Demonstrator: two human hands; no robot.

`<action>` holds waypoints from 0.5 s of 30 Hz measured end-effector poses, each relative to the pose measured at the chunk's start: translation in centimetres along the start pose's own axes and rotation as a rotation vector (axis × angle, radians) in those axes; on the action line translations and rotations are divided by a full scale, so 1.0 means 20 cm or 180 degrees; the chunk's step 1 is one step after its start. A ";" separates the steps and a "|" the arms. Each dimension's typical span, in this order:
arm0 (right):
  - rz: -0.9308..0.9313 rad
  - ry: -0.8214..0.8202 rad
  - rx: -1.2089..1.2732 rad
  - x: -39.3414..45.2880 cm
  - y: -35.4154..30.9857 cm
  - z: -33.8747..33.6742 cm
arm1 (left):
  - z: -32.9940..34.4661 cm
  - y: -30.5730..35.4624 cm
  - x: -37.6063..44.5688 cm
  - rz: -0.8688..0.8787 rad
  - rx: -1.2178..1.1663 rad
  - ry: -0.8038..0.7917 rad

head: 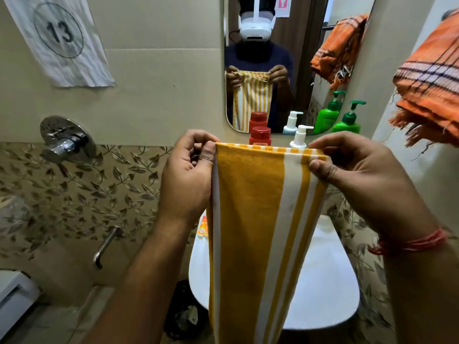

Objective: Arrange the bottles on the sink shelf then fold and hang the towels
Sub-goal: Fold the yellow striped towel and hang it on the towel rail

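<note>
A yellow and white striped towel [258, 219] hangs lengthwise in front of me over the white sink [323, 289], folded into a narrow strip. My left hand [188, 175] pinches its top left corner and my right hand [357, 175] pinches its top right corner. Behind the towel's top edge stand a red-capped bottle [260, 135], a white pump bottle [300, 136] and a green pump bottle [347, 119] on the shelf under the mirror [305, 58]. An orange checked towel [432, 78] hangs at the upper right.
A chrome shower mixer [65, 141] and a spout [106, 247] stick out of the left wall. A paper sheet marked 13 [58, 33] hangs upper left. An orange tube [203, 227] lies at the sink's left rim. A dark bin [183, 311] sits below the sink.
</note>
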State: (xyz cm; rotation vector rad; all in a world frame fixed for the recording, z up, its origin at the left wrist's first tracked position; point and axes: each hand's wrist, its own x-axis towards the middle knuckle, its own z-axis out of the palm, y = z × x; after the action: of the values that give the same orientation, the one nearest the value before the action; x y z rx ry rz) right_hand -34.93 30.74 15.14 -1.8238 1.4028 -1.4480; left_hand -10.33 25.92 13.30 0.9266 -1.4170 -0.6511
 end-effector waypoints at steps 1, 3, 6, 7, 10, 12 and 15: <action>-0.0060 0.0044 -0.0032 0.00 -0.01 0.01 | 0.00 -0.01 0.01 -0.0016 0.0067 0.0000; -0.0187 0.0130 0.0046 0.00 -0.02 0.04 | -0.01 -0.02 0.02 -0.0108 0.0150 -0.0042; -0.0347 0.0190 0.0229 0.00 -0.03 0.07 | -0.04 0.00 0.03 -0.0260 0.0135 -0.0403; -0.0366 0.0197 0.0263 0.00 -0.03 0.08 | -0.05 0.01 0.03 -0.0194 0.0223 -0.0618; -0.0388 0.0226 0.0223 0.01 -0.03 0.09 | -0.05 0.04 0.05 0.0079 0.0730 -0.1347; -0.0389 0.0225 0.0202 0.02 -0.03 0.08 | -0.04 0.06 0.07 0.0227 0.1223 -0.1550; -0.0399 0.0177 0.0136 0.03 -0.01 0.06 | -0.03 0.07 0.09 0.0615 0.1840 -0.1591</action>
State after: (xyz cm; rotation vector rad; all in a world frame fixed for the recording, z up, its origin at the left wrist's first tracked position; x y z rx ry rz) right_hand -33.72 29.93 15.19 -1.8878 1.2930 -1.5899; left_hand -9.85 25.20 15.40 1.0927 -2.1831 -0.3337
